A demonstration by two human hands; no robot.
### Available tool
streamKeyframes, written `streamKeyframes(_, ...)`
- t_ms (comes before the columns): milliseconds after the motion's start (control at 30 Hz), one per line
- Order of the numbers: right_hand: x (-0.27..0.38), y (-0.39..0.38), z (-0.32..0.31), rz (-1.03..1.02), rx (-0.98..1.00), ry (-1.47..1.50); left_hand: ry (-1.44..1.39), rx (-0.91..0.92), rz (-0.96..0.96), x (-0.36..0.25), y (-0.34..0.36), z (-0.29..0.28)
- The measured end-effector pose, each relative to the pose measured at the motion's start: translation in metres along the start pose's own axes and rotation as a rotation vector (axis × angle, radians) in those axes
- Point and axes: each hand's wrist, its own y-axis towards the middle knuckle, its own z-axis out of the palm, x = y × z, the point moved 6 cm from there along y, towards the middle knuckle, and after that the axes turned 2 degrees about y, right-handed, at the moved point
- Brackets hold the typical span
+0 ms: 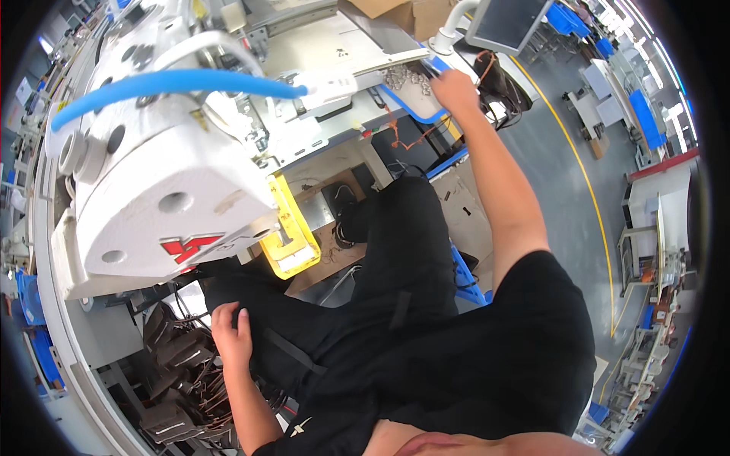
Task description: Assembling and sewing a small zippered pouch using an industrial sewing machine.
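Observation:
My right hand point(455, 93) reaches to the blue-rimmed white tray point(417, 102) at the upper right, its fingers curled at the tray's edge beside small silver metal pieces point(403, 78); what they grip is unclear. My left hand point(232, 330) is low at the left, by my black-clad thigh, fingers loosely bent and apart, with nothing visible in them. A large white industrial machine point(152, 201) with a blue hose point(182, 82) fills the upper left. A yellow tray point(293, 251) sits under the machine's front.
Dark brown strap-like items point(179, 349) are piled below left. A cardboard box point(417, 21), a monitor point(498, 23) and a dark bag point(506, 99) stand at the upper right. An aisle with a yellow floor line point(566, 133) runs right, beside other workbenches point(646, 258).

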Motion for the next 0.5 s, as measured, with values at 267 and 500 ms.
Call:
streamKeyframes(267,0.093,-0.225,-0.105,-0.278,0.674,1.067,-0.703,0.439,0.257,-0.144,0.014,0.004)
streamKeyframes(500,0.179,-0.308,-0.103,-0.515,0.983,1.233,-1.417,0.309,-0.03,-0.175,0.015,-0.007)
